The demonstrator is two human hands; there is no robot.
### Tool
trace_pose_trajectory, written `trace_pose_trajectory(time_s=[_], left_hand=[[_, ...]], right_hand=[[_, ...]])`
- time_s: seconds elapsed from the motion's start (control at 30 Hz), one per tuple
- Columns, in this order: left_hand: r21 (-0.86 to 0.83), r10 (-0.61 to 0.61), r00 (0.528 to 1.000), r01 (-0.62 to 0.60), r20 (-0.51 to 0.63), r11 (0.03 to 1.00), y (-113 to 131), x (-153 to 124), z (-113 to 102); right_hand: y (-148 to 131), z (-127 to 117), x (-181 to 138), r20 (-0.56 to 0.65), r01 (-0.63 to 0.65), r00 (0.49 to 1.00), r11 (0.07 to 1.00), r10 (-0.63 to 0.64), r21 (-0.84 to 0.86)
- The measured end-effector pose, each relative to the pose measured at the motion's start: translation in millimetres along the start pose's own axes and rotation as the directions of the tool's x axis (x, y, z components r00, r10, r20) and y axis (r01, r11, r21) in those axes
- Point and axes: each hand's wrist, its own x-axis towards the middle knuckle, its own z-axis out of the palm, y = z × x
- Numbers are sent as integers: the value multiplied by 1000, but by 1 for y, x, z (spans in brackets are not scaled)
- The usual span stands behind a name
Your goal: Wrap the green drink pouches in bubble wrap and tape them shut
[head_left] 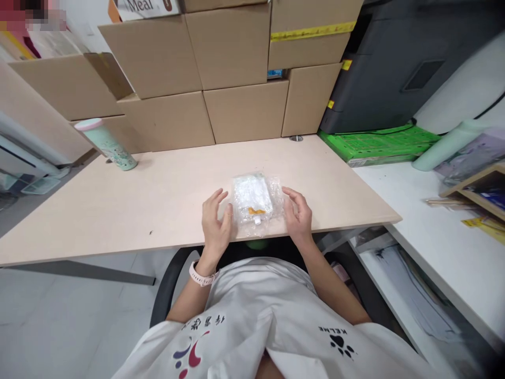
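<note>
A flat package in clear bubble wrap (253, 196) lies on the light wood table near its front edge. Through or on the wrap shows an orange-yellow strip, with a small white tab just below it. On the package's left side is my left hand (216, 221), fingers apart and curved, holding nothing; a pale pink band circles that wrist. My right hand (299, 215) rests at the opposite side, its fingers loosely bent beside the wrap's edge. Whether the right fingertips touch the plastic I cannot tell.
Stacked cardboard boxes (236, 113) line the table's back. A mint tumbler with pink lid (106, 145) stands at the left. To the right are a dark grey case (386, 68), a green crate (379, 145) and a white side desk (394, 184) with a mint bottle (445, 145).
</note>
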Motion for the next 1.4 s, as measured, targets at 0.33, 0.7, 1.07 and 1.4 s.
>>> trace_pose_trajectory(time_s=[0.33, 0.7, 1.07, 1.4], left_hand=[[-92, -87, 988, 100, 131, 991, 6, -9, 7], [-360, -338, 859, 477, 385, 802, 21, -6, 7], [-491, -402, 784, 614, 474, 618, 20, 4, 16], [-12, -367, 870, 393, 328, 920, -8, 22, 3]], right_hand=[[15, 6, 2, 53, -132, 989, 983, 140, -131], [-12, 13, 30, 189, -120, 977, 987, 99, 105], [-69, 14, 34, 335, 437, 836, 897, -434, 72], [-55, -22, 29, 117, 510, 860, 843, -496, -172]])
